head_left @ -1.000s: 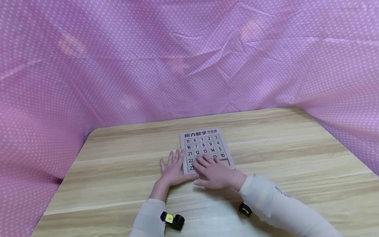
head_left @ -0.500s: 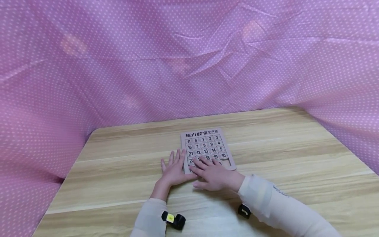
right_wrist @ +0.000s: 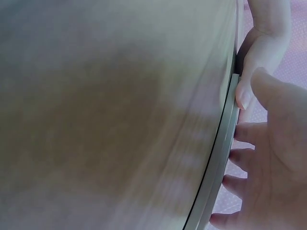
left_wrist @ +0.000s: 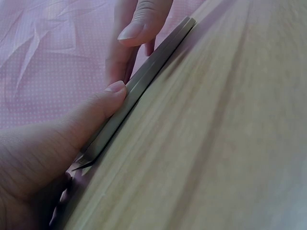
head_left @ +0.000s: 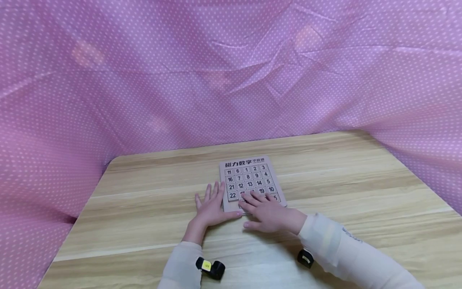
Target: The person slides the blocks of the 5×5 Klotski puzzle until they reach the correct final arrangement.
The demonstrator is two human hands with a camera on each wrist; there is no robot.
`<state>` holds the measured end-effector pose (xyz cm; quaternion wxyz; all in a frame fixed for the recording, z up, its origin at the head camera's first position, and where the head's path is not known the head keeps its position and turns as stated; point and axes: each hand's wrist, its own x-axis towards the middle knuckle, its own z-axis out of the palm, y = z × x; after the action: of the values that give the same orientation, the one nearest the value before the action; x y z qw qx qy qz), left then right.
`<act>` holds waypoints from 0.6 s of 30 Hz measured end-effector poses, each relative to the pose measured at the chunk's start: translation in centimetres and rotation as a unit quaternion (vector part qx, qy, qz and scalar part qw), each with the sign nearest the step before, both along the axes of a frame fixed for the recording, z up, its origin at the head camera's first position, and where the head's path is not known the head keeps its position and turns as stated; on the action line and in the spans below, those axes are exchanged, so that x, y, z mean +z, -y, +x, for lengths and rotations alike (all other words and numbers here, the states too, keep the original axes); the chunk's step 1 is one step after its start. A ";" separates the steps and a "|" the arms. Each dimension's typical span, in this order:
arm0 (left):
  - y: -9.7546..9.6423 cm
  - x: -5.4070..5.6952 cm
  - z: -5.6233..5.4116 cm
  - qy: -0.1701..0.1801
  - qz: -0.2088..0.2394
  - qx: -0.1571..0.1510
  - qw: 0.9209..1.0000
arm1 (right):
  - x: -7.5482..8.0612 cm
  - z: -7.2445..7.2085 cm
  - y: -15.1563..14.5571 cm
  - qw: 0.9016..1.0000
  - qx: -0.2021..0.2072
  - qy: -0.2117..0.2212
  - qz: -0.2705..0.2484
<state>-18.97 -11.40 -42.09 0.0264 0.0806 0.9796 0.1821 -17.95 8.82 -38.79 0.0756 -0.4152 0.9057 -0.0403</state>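
A pale number slide puzzle (head_left: 245, 162) lies flat on the table, with rows of square tiles under a printed heading. My left hand (head_left: 211, 210) is spread at its left side, and the thumb rests on its near edge (left_wrist: 129, 105). Over the lower rows lies my right hand (head_left: 268, 214), fingers spread and fingertips on the tiles. A bare slot (head_left: 232, 206) shows at the bottom left, below tile 22. Most of the bottom row is hidden by the right fingers; a tile ending in 5 (head_left: 275, 198) shows at its right end. Both wrist views see the puzzle edge-on.
The wood-grain table (head_left: 144, 224) extends around the puzzle on all sides. A pink dotted cloth (head_left: 216, 80) hangs behind and at both sides. Black wrist devices (head_left: 216, 270) sit at both sleeves.
My right hand went slightly left, then back right, and bottom-row tiles slid right. The bare slot went from the bottom right to the bottom left. The left hand stayed put.
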 end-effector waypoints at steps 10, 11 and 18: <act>-0.1 0.2 0.2 0.000 -0.001 0.003 1.000 | 0.1 -0.2 -0.2 1.000 0.002 0.004 -0.006; -0.2 0.2 0.2 0.000 -0.001 0.003 1.000 | 0.1 -0.2 -0.1 1.000 0.001 0.005 -0.008; -0.2 0.1 0.3 -0.009 -0.001 -0.002 1.000 | 0.2 -1.9 1.1 0.999 -0.042 -0.001 -0.006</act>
<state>-18.65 -11.16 -41.99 0.0179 0.0842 0.9799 0.1801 -19.82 7.75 -38.64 0.0706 -0.3774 0.9221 -0.0489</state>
